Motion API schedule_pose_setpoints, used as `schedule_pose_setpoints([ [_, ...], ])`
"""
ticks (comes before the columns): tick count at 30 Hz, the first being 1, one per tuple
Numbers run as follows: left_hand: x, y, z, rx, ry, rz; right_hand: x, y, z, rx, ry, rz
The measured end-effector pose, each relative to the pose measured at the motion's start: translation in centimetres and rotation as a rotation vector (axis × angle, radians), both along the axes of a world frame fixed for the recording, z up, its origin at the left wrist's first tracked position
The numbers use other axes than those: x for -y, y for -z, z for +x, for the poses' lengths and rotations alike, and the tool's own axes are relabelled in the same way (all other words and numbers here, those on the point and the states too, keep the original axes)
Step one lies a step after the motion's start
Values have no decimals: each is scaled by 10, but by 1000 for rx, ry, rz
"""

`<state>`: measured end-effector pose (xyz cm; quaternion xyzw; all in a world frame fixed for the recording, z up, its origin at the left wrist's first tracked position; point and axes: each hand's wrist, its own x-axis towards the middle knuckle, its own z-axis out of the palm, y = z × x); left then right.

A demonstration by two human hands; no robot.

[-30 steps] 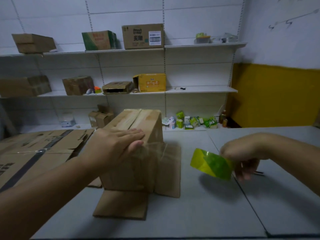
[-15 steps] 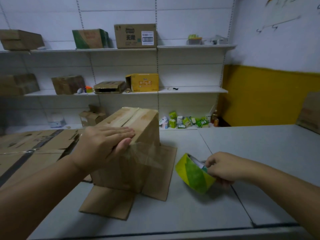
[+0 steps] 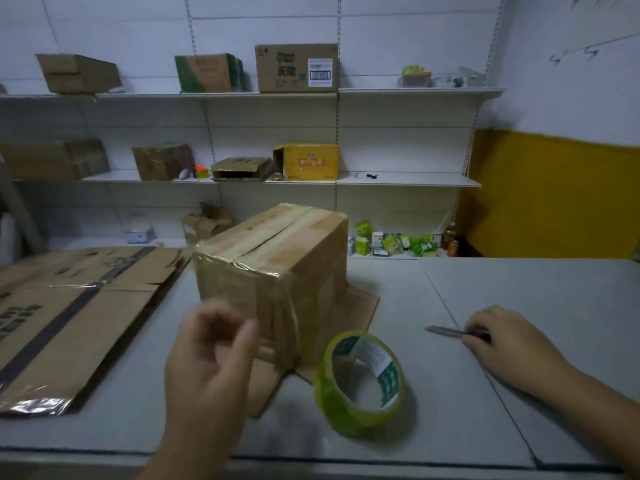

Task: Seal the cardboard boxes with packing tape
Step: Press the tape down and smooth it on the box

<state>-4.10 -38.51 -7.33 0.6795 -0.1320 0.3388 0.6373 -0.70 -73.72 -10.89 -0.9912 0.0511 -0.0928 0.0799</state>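
The cardboard box (image 3: pixel 273 275) stands on the grey table (image 3: pixel 519 289), clear tape over its near edge. The tape roll (image 3: pixel 363 379) leans just beside it. The left hand (image 3: pixel 211 355) (blurred) hovers empty, fingers loosely curled. The right hand (image 3: pixel 502 337) pinches a utility knife (image 3: pixel 450 330).

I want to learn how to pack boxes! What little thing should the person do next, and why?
Probably lift the cutter that the right hand rests on and slice the tape. The tape roll sits on the table beside the cardboard box, and a clear strip seems to run from the box toward it. The left hand is blurred and holds nothing.
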Motion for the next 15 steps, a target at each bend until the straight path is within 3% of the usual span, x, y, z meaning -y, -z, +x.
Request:
schedule_pose_setpoints([
  [1, 9, 11, -16, -201, 81, -240, -2, -1, 0, 24, -10, 19],
  [2, 15, 21, -27, -388, 143, -351, -3, -1, 2, 36, -7, 31],
  [5, 28, 31, -40, -777, 325, -377, -19, -23, 14, 144, -57, 194],
  [7, 34, 24, -39, -811, 379, -409, -45, -55, 27, 277, -201, 342],
  [10, 41, 22, -24, -835, 397, -349, -111, -109, 49, 401, -504, 324],
  [13, 46, 23, -7, -904, 431, -439, -172, -132, 72, 375, -740, 221],
  [15, 51, 23, 2, -907, 433, -481, -194, -126, 90, 296, -730, 124],
])
